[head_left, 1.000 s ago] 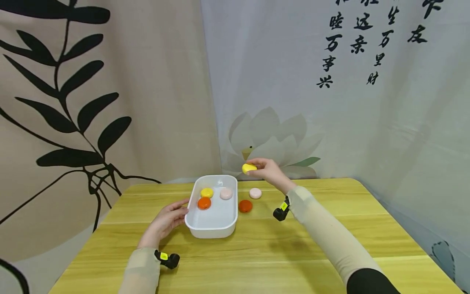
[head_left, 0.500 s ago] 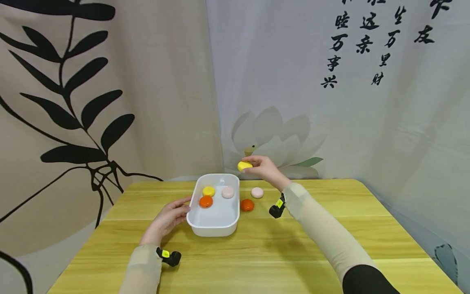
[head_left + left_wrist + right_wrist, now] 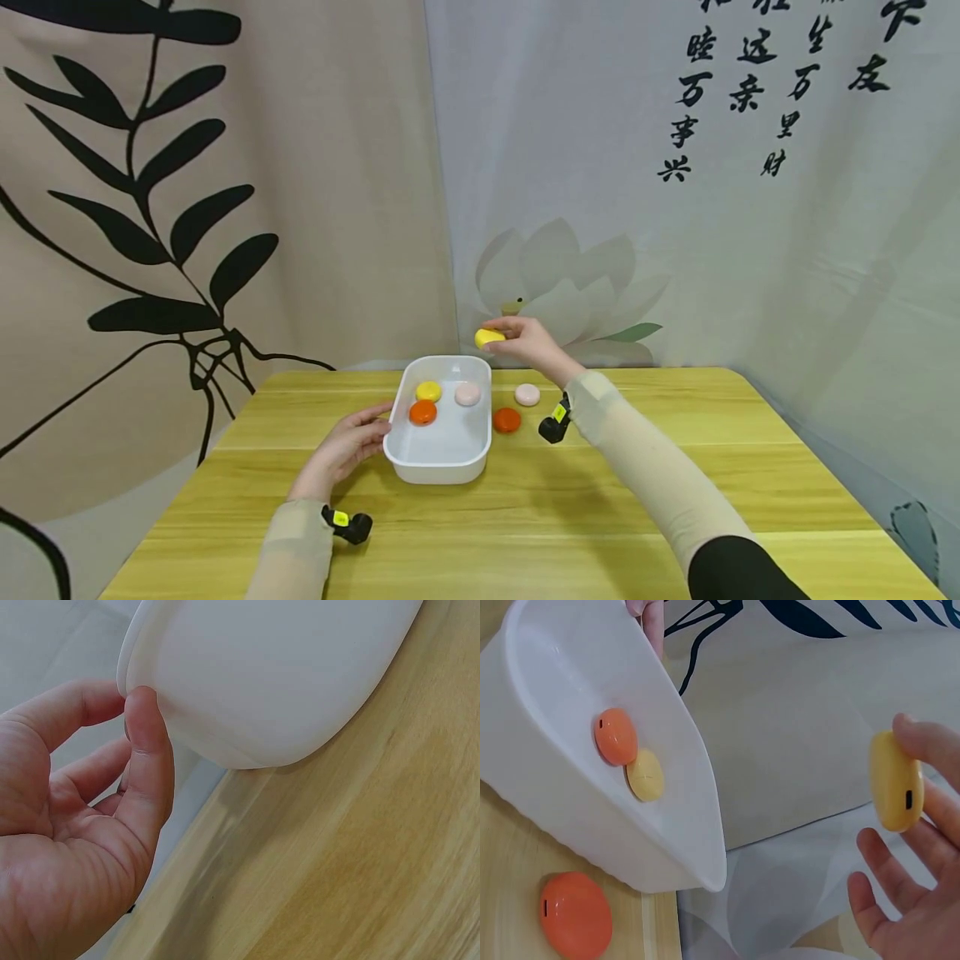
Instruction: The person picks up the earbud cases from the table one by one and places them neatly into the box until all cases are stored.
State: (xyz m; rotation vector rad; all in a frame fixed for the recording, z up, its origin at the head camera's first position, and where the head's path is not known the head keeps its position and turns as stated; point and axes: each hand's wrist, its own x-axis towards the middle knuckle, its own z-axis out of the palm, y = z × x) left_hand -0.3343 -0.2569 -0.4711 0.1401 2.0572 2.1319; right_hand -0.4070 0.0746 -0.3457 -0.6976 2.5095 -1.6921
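Observation:
My right hand (image 3: pixel 525 340) pinches a yellow pebble-shaped case (image 3: pixel 895 782) with a small dark slot, raised near the far right corner of a white plastic box (image 3: pixel 442 460). My left hand (image 3: pixel 348 446) grips the box's left rim, thumb (image 3: pixel 148 724) against the wall. Inside the box lie another yellow case (image 3: pixel 428 392), an orange case (image 3: pixel 422 412) and a pale pink case (image 3: pixel 467 394). Right of the box, a second orange case (image 3: pixel 507 420) and a second pale pink case (image 3: pixel 527 395) rest on the table.
The box stands toward the far side of the wooden table (image 3: pixel 600 517). A hanging cloth (image 3: pixel 360 208) printed with black leaves, a lotus and writing rises behind the table's far edge.
My right hand has moved left with the yellow case, closer to the box. My left hand stays at the rim, and the cases in the box lie as before. The head view has shifted slightly.

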